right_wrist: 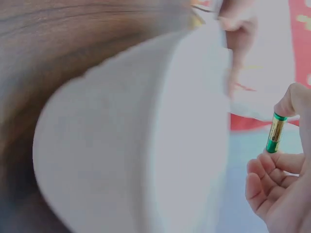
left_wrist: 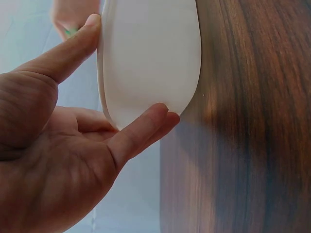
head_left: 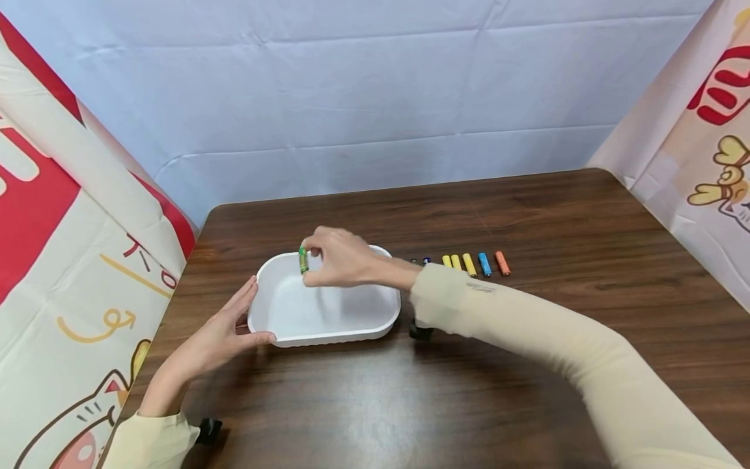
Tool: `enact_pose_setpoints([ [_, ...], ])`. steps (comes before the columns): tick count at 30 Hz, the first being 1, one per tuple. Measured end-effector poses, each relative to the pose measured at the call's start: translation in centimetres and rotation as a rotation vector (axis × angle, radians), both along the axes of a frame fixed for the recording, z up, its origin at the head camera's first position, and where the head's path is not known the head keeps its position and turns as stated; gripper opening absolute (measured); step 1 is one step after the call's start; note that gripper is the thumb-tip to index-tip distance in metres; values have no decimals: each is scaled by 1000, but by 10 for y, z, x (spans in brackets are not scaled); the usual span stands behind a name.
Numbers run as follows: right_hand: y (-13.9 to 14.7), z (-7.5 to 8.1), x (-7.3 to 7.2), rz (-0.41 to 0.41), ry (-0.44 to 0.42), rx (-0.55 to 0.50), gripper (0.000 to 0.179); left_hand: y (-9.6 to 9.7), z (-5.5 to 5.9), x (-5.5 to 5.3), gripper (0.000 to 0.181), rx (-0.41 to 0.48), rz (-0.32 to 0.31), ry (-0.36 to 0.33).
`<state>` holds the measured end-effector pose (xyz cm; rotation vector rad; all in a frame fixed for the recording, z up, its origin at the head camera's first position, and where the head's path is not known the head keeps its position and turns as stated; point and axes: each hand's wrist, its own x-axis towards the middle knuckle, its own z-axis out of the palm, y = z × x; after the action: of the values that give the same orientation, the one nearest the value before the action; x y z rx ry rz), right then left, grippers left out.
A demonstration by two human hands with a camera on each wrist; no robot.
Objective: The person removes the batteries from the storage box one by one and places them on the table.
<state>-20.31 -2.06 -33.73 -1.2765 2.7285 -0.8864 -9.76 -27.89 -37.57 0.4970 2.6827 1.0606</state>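
A green-and-gold battery (head_left: 303,260) is pinched end to end between the thumb and a finger of my right hand (head_left: 340,257), above the white tray (head_left: 328,340). In the right wrist view the battery (right_wrist: 276,133) stands out at the right, beside the blurred tray. My left hand (head_left: 225,329) holds the tray's left end, thumb at the near rim and fingers round the outer side. The left wrist view shows the fingertips of this hand (left_wrist: 87,131) against the tray wall. The visible part of the tray's floor is bare; my right hand hides some of it.
Right of the tray lies a row of batteries: several yellow ones (head_left: 469,264), a blue one (head_left: 484,264) and an orange one (head_left: 502,263). Two darker ones are partly hidden behind my right sleeve (head_left: 527,326). All rest on a brown wooden table (head_left: 363,404), with cloth hangings around it.
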Motion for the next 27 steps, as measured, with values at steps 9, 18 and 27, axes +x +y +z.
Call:
enact_pose_setpoints([
  [9, 114, 55, -4, 30, 80, -254, 39, 1, 3, 0, 104, -59, 12, -1],
  [18, 233, 60, 1, -194, 101, -137, 42, 2, 2, 1, 104, -36, 11, -16],
  [27, 308, 16, 8, -314, 86, -34, 43, 6, 4, 2, 104, -52, 11, -17],
])
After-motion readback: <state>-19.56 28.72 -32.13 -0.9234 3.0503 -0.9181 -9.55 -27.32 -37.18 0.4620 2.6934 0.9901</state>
